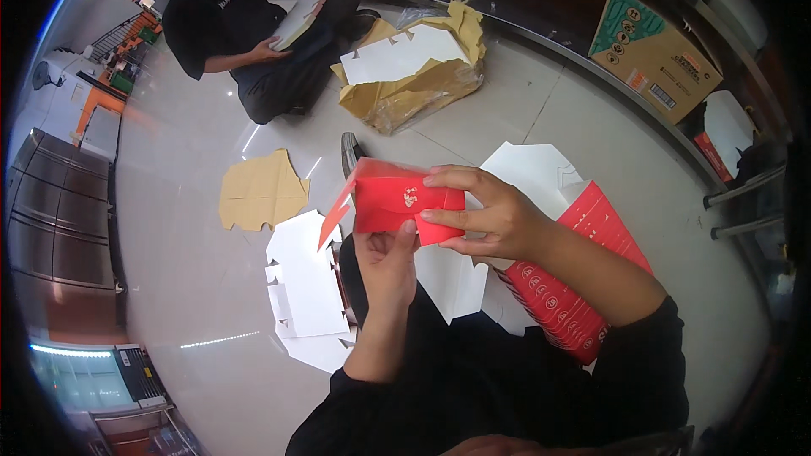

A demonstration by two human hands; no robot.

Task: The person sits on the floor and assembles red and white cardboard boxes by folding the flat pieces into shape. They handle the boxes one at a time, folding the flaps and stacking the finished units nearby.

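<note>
A partly folded red cardboard box is held up in front of me, with a flap sticking out at its left side. My left hand grips its lower edge from below, thumb on the red face. My right hand pinches its right end, fingers spread over the top and front. Beneath my right forearm lies a row of red folded boxes, tightly nested. White cut cardboard blanks rest on the floor left of my lap. Another white blank lies beyond my right hand.
A brown cardboard piece lies on the floor at left. Farther off, torn brown wrapping surrounds white blanks. A seated person holds a flat board. A large carton stands at far right, near metal legs.
</note>
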